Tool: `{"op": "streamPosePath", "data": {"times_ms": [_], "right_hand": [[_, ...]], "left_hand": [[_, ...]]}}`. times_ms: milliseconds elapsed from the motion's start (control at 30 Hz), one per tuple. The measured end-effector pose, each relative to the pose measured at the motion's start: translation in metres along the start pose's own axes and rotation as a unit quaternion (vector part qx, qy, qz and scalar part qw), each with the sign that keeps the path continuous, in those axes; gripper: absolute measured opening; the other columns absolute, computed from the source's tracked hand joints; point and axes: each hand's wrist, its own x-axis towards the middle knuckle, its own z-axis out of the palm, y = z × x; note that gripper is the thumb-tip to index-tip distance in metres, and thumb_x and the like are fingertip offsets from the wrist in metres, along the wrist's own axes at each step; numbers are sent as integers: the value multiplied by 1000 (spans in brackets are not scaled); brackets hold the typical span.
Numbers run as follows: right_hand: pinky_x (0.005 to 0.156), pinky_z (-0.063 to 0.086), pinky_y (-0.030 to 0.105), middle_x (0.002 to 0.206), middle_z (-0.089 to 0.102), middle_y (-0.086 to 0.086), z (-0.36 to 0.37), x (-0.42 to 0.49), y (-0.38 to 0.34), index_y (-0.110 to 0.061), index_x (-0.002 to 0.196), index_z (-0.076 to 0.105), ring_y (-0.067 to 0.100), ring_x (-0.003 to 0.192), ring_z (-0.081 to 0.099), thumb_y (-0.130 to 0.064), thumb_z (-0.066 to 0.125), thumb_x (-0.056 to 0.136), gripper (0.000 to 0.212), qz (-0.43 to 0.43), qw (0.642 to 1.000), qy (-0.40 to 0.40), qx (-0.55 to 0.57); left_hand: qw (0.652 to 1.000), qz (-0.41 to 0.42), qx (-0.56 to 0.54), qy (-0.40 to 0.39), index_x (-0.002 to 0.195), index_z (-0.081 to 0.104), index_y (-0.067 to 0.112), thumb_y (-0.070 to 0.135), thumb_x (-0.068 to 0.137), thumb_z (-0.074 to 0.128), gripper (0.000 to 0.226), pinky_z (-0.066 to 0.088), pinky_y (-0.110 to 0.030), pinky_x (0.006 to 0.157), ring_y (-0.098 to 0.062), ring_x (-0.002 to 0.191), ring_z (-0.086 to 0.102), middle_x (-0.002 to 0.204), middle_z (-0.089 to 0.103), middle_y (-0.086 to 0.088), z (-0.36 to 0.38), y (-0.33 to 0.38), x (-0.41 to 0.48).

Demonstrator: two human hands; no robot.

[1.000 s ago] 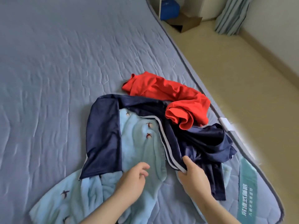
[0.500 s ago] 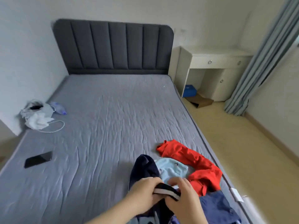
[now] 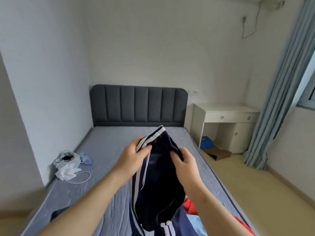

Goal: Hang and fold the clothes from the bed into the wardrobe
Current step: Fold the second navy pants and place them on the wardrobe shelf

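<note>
- Sitting at the far left edge of the bed [image 3: 102, 150]: crumpled white bag [image 3: 68, 165], with a white cable [image 3: 83, 178] looped just beside it.
- Dark phone [image 3: 58, 214] lies flat on the bed near the left edge, just beside the left forearm.
- Left hand [image 3: 134, 155]: fingers curled, thumb on top, clamped on the white-striped edge of the navy garment [image 3: 158, 181].
- Navy garment is held up above the bed and hangs down between the forearms. White side stripes show. Its lower end reaches the clothes at frame bottom.
- Right hand [image 3: 185, 162]: clamped on the garment's dark fabric on the opposite side. Hands are near each other, not touching.
- Red garment [image 3: 190, 206] and light-blue garment [image 3: 196, 222] lie on the bed under the right forearm, touching each other.
- White counter [image 3: 226, 114] stands beside the headboard [image 3: 139, 104], with a blue box [image 3: 206, 142] under it.
- Curtain [image 3: 272, 99] at far right.
</note>
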Motion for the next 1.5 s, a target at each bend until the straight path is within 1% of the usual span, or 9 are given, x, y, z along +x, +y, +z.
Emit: {"op": "streamPosePath", "data": {"times_ms": [233, 300, 400, 567, 667, 867, 1167, 1367, 1500], "right_hand": [[62, 49, 10, 77, 66, -23, 1, 27, -109, -42, 77, 60, -5, 73, 62, -28, 60, 88, 18, -219, 970, -94, -40], [60, 50, 10, 77, 67, -18, 2, 29, -104, -44, 80, 59, -3, 73, 63, -30, 65, 84, 16, -210, 969, -115, -61], [53, 43, 8, 77, 63, -17, 11, 27, -62, -39, 84, 55, -2, 68, 60, -32, 71, 78, 19, -126, 961, -189, -160], [54, 41, 15, 84, 62, -2, 19, 23, 5, -20, 88, 59, 15, 78, 59, -21, 62, 80, 9, -31, 902, -296, -311], [55, 40, 22, 83, 60, 0, 20, 36, 0, -13, 93, 61, 18, 76, 55, -21, 57, 86, 11, -35, 917, -249, -310], [67, 45, 28, 69, 55, -16, 23, 60, -102, -31, 80, 56, 16, 77, 57, -29, 62, 85, 8, -183, 962, -68, -191], [58, 38, 1, 64, 57, -20, -10, 66, -236, -29, 68, 60, -13, 64, 53, -30, 74, 75, 16, -349, 929, 108, 59], [50, 49, 21, 61, 57, -5, -13, 67, -188, -16, 68, 57, 8, 55, 56, -21, 73, 79, 20, -141, 976, -148, 75], [64, 56, 28, 85, 71, 5, -22, 60, -128, -16, 84, 70, 16, 74, 69, -14, 74, 74, 11, 39, 921, -368, 120]], "left_hand": [[992, 110, 30, 44, 98, 57, 35, 14, 79, 71, 32, 48, -8, 69, 5, 78, 61, 83, 64, 22, -50, 76, 7], [991, 92, 60, 71, 83, 65, 24, 19, 83, 67, 6, 50, -21, 73, -9, 78, 63, 78, 67, 8, -51, 77, 5], [992, 45, 82, 87, 60, 51, 18, 16, 86, 64, 30, 39, -10, 56, 2, 52, 48, 56, 52, 11, -49, 53, -2], [991, -52, 79, 95, 75, 61, 11, 20, 86, 64, 14, 45, -22, 66, -17, 72, 58, 75, 63, -5, -55, 22, -16], [984, -56, 64, 159, 83, 65, 10, 21, 86, 63, 11, 50, -38, 80, -29, 85, 64, 86, 69, -12, -79, 26, -10], [961, 60, 21, 269, 74, 63, 26, 18, 86, 64, 14, 48, -17, 70, -2, 72, 62, 75, 65, 14, -136, 84, 11], [910, 235, -124, 319, 77, 67, 28, 17, 84, 65, 13, 54, -24, 74, -8, 85, 69, 81, 72, 14, -184, 186, 18], [976, -6, -132, 172, 87, 67, 10, 7, 88, 58, 9, 57, -26, 59, -15, 66, 70, 74, 73, -2, -186, 135, 3], [976, -146, -136, 84, 91, 68, 4, 8, 83, 59, 12, 58, -32, 56, -23, 65, 70, 81, 72, -13, -184, 90, -19]]}}
